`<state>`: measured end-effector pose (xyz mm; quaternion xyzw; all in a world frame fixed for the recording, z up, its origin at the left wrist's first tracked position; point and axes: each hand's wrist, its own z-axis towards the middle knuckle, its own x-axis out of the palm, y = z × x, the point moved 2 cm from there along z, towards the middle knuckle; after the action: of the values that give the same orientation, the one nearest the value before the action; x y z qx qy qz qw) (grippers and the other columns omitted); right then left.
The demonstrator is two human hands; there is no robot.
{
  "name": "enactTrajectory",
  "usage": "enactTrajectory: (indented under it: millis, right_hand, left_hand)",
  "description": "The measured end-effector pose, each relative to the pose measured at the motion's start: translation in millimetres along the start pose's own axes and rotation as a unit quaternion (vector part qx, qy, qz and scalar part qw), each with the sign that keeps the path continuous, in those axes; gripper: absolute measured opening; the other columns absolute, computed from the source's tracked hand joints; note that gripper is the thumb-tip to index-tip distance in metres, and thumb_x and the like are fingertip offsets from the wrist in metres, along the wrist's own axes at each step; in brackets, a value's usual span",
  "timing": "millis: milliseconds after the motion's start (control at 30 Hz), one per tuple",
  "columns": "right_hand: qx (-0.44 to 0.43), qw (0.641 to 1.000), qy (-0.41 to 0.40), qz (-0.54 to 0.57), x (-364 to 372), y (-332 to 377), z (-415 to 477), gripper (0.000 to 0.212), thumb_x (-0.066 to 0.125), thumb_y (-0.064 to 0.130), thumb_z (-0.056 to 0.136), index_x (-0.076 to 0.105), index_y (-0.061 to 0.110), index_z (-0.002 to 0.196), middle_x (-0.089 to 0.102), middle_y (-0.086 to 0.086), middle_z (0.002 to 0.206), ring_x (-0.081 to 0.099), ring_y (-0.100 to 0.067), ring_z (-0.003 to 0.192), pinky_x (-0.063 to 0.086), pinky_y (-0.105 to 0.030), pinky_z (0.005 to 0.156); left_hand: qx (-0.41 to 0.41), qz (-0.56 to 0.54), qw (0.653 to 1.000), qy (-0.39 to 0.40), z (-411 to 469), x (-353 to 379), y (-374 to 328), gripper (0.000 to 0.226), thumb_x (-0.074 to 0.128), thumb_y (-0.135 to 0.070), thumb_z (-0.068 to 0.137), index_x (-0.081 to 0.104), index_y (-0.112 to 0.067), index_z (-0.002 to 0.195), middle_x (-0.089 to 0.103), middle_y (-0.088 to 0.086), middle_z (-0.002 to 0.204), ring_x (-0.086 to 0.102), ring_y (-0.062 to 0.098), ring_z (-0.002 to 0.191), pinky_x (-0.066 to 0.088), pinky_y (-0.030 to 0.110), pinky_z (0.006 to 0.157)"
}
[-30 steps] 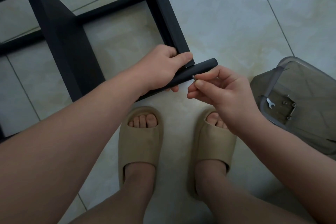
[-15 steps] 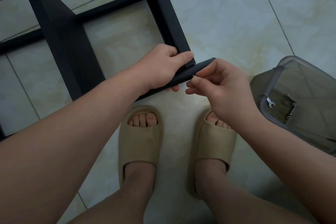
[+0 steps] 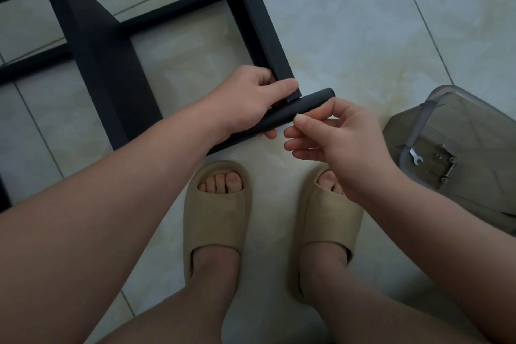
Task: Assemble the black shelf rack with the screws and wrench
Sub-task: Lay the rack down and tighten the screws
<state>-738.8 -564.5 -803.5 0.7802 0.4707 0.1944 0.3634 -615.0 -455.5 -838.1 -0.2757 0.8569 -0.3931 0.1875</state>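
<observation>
The matte black metal shelf rack frame and its black round metal tube are plain, while the pale cream floor tiles carry faint yellow-green marbling and thin dark grout lines. The beige foam slide sandals are unpatterned. A smoky grey translucent plastic box shows a silver flat wrench and silver screws.

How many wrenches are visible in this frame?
1. The wrench lies in the clear box on the floor at right, beside some screws. The left hand grips the rack; the right hand shows no wrench, though its pinch could hide something small.
</observation>
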Motion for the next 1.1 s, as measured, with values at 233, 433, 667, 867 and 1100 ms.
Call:
enactTrajectory:
  millis: [233, 433, 667, 867, 1100]
  right_hand:
    - [0.028, 0.999, -0.005, -0.021, 0.3, -1.1, -1.4, 0.020, 0.066, 0.012, 0.098, 0.056, 0.011, 0.081, 0.076, -0.007, 0.075, 0.071, -0.017, 0.059, 0.051, -0.026, 0.045]
    - [-0.124, 0.947, -0.015, -0.294, -4.8, 4.0, 10.4, 0.020, 0.068, 0.016, 0.095, 0.059, 0.018, 0.078, 0.072, 0.007, 0.066, 0.069, -0.014, 0.057, 0.060, -0.047, 0.063]
    - [-0.188, 0.926, -0.037, -0.324, -4.7, -6.9, 5.6, 0.017, 0.067, 0.022, 0.095, 0.058, 0.019, 0.082, 0.070, 0.012, 0.067, 0.069, -0.017, 0.068, 0.056, -0.046, 0.069]
    - [-0.258, 0.860, -0.048, -0.437, -8.0, 3.0, 8.6, 0.022, 0.075, 0.035, 0.089, 0.058, 0.021, 0.086, 0.059, 0.015, 0.075, 0.055, -0.017, 0.076, 0.043, -0.037, 0.065]
    - [-0.263, 0.823, 0.034, -0.503, -20.7, 13.6, 29.5, 0.052, 0.073, 0.050, 0.085, 0.064, 0.021, 0.128, 0.058, 0.005, 0.123, 0.053, -0.020, 0.113, 0.038, -0.033, 0.095]
  left_hand:
    - [-0.004, 0.008, 1.000, -0.001, 0.9, 0.0, 0.8, 0.039, 0.062, -0.039, 0.097, 0.067, 0.000, 0.100, 0.073, 0.019, 0.088, 0.066, 0.024, 0.052, 0.052, 0.029, 0.051]
    - [-0.021, 0.017, 1.000, 0.003, -0.3, -1.2, -1.2, 0.043, 0.060, -0.040, 0.098, 0.068, 0.002, 0.101, 0.075, 0.017, 0.094, 0.067, 0.022, 0.051, 0.052, 0.025, 0.049]
    - [-0.036, 0.055, 0.998, 0.002, -2.2, -3.0, 0.5, 0.045, 0.057, -0.044, 0.098, 0.070, -0.001, 0.099, 0.075, 0.017, 0.091, 0.070, 0.025, 0.056, 0.057, 0.036, 0.066]
    - [-0.042, 0.071, 0.997, 0.003, -4.1, -6.3, 1.4, 0.044, 0.057, -0.047, 0.097, 0.072, -0.006, 0.097, 0.075, 0.015, 0.078, 0.071, 0.023, 0.056, 0.056, 0.034, 0.064]
    - [-0.040, 0.067, 0.997, 0.007, -5.3, -5.7, 3.0, 0.043, 0.056, -0.049, 0.097, 0.072, -0.010, 0.094, 0.075, 0.016, 0.078, 0.070, 0.026, 0.058, 0.058, 0.041, 0.071]
